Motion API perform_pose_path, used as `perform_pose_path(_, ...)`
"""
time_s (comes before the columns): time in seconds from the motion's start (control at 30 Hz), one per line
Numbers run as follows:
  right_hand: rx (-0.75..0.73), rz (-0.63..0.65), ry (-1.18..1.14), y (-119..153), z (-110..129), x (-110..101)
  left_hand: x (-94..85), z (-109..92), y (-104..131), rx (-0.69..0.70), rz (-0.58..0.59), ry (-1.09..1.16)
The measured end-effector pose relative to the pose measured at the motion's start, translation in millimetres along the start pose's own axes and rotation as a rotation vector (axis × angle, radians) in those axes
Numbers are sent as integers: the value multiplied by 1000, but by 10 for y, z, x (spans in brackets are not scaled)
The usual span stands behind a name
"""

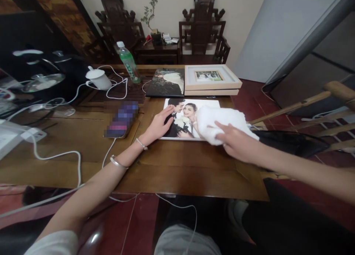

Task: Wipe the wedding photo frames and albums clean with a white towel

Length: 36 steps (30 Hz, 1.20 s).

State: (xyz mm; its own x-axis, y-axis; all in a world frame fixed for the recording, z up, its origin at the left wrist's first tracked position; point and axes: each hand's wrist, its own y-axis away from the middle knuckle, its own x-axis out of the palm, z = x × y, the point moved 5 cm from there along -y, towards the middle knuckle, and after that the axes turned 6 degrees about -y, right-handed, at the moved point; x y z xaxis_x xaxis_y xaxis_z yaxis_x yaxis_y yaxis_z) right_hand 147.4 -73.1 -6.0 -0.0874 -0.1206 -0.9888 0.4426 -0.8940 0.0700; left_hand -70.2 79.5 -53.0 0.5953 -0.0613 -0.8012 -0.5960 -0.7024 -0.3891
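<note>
Head view: where are the hands?

At the photo (pixel 181 127), beyond the near edge of the table (pixel 191 170). The left hand (pixel 160 125) lies spread on its left side, holding nothing; the right hand (pixel 237 142) grips a bunched cloth (pixel 226 118) over its right edge.

How should the cloth be worked?

Lightly, I'd say: padding under the fingertips, left hand steadying, no snagging at corners.

And farther off?

A dark print (pixel 163 84), with frames (pixel 212 88) to its right.
</note>
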Motion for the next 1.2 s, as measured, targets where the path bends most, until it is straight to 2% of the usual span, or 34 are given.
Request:
perform_pose_path(0.1,-100,-59,-59,250,287,78,-1,-7,-4,-1,-3,1)
perform_pose_path(0.2,-70,-67,-96,280,297,83,-1,-12,-6,-4,-3,0)
perform_pose_path(0.33,43,10,-71,21,-26,-44,0,-6,-6,-8,3,5)
perform_pose_path(0.57,24,39,-9,-508,-748,-278,-3,-2,-4,5,-5,3)
perform_pose_path(0.77,62,26,24,-804,-958,-363,-12,-9,1,18,-5,-7)
perform_pose_path(0.9,64,22,49,-908,-933,-356,-11,6,4,21,-15,1)
perform_pose_path(1.0,75,5,60,-845,-822,-287,-9,8,3,24,-20,-2)
perform_pose_path(1.1,82,-27,35,-614,-596,-171,-10,3,0,24,-19,-14)
perform_pose_path(1.2,50,-64,-3,-261,-283,-36,-8,0,-2,24,-14,-21)
